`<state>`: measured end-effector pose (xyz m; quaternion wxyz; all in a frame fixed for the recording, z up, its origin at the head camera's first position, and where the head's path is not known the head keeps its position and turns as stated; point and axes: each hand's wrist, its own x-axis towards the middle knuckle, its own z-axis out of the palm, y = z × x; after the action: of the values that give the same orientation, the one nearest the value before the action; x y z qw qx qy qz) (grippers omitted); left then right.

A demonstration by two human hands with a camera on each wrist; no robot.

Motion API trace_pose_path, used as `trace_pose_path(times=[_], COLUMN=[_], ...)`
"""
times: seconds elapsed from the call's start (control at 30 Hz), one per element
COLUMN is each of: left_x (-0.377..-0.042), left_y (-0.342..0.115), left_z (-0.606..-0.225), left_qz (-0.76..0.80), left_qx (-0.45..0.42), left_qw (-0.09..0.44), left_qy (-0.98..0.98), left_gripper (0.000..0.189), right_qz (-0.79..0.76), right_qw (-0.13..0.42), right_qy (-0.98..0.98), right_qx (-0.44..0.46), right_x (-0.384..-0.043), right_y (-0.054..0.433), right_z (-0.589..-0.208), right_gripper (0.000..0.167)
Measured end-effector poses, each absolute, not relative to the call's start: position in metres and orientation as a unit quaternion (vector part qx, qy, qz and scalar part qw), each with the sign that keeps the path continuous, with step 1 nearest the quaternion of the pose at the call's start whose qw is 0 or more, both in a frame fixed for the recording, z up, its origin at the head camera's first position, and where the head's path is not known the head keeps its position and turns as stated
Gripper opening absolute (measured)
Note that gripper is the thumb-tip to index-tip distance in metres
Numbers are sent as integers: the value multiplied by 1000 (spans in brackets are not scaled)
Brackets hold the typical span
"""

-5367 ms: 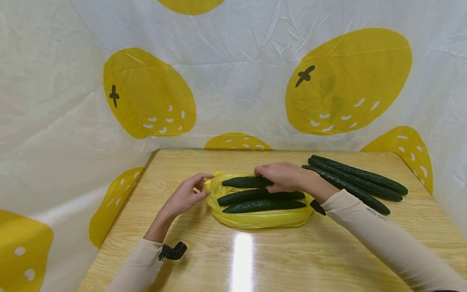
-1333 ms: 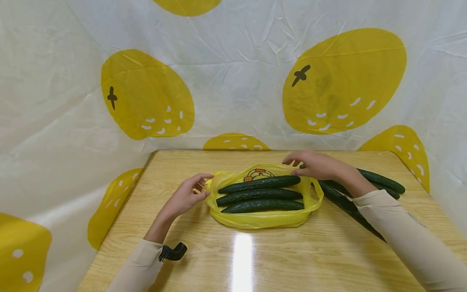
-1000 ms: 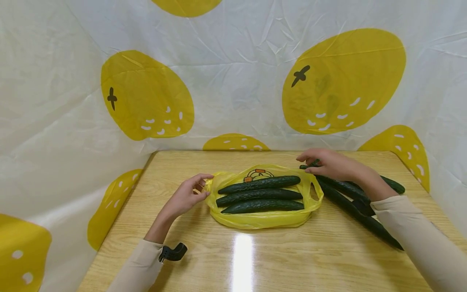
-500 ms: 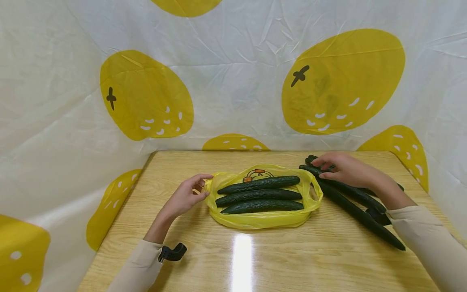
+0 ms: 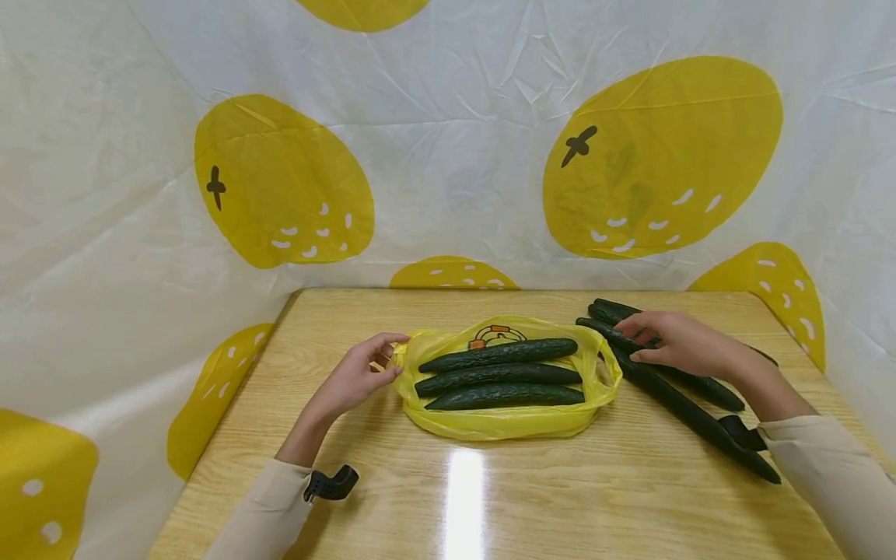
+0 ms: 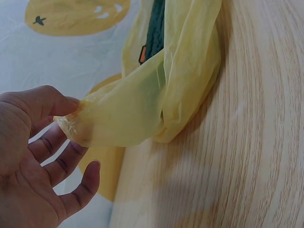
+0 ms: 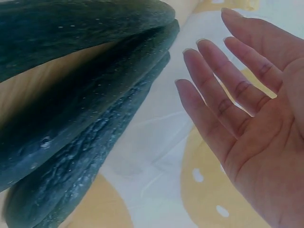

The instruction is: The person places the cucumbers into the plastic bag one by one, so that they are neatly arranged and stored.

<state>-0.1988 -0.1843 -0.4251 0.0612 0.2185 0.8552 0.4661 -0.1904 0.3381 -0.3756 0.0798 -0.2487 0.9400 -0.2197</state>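
A yellow plastic bag (image 5: 504,424) lies on its side with its mouth spread. Three dark green cucumbers (image 5: 500,373) rest side by side in it. At the bag's left end my left hand (image 5: 357,377) pinches the gathered plastic between thumb and fingers; the left wrist view shows this bag end (image 6: 114,118) stretched from the fingertips. My right hand (image 5: 693,346) hovers over a group of loose cucumbers (image 5: 689,412), fingers relaxed and apart, holding nothing. In the right wrist view the cucumbers (image 7: 90,109) lie beyond the fingertips, with a gap between.
The wooden table (image 5: 364,311) bears the bag and the loose cucumbers at its right. A white sheet with yellow fruit prints (image 5: 462,179) hangs behind and at both sides. A black wrist mount (image 5: 332,484) sticks out from the left sleeve.
My right hand has let go of the back cucumber in the bag and moved right, over the loose cucumbers. The left hand has stayed at the bag's left end.
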Motion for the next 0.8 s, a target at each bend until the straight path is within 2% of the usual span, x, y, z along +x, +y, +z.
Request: trace_pose_path(times=[0.8], left_x=[-197], left_y=[-186], left_z=[-425], left_qz=[463], left_qx=[214], left_qw=[56], left_qy=[858], left_gripper=[46], right_qz=[-185], right_qw=[120], right_qy=[947], right_qx=[-233], right_x=[-179], right_y=[360], right_z=[-397], right_gripper=[51])
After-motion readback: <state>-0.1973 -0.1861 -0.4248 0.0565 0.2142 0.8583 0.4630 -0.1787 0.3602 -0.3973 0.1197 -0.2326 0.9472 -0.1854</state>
